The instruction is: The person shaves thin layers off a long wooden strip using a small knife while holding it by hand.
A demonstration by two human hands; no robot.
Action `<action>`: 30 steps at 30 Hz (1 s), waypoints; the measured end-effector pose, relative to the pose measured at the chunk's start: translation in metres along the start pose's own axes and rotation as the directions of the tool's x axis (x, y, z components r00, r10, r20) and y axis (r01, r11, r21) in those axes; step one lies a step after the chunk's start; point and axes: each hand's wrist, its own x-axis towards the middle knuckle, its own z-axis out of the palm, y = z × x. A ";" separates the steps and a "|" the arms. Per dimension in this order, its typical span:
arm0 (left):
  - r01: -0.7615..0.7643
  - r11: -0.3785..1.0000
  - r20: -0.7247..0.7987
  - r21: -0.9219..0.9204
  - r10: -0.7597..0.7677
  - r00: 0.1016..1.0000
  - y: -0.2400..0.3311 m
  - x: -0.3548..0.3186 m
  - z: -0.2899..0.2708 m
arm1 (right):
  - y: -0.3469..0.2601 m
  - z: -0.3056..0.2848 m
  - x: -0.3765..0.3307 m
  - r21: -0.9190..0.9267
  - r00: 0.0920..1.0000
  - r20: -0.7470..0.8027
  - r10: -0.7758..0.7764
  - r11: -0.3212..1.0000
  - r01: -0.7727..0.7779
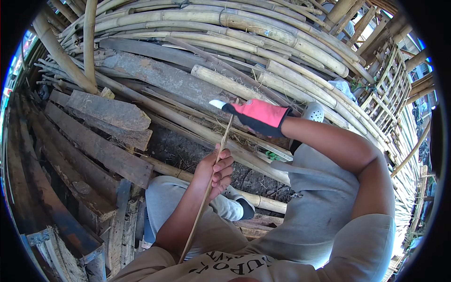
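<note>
My bare left hand (217, 171) is closed around a thin bamboo strip (201, 209). The strip slants from my lap up and away to my right hand (260, 116). A pink and black glove covers that hand, and its fingers are closed on the strip's far end. A bright white tip (217, 103) sticks out at the left of the glove; whether it is a fingertip cover or part of a tool I cannot tell. The undersides of the gloved fingers are hidden.
Long bamboo poles (188, 18) lie in a thick stack across the far side. Weathered planks (80, 141) are piled at the left, near upright poles (89, 42). A bamboo lattice (385, 89) stands at the right. My legs (314, 202) are bent around dark soil (176, 145).
</note>
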 end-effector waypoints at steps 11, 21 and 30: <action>-0.017 0.998 0.071 -0.062 0.022 0.997 0.005 -0.006 -0.007 | -0.024 0.010 -0.003 0.027 0.986 0.099 -0.133 0.991 0.131; 0.041 0.975 0.182 -0.219 0.000 0.983 0.005 -0.010 -0.007 | -0.024 -0.021 0.002 -0.180 0.992 -0.083 -0.092 0.981 0.076; 0.044 0.973 0.176 -0.227 -0.004 0.984 0.005 -0.011 -0.007 | -0.020 0.024 0.004 -0.099 0.997 -0.076 -0.030 0.995 0.023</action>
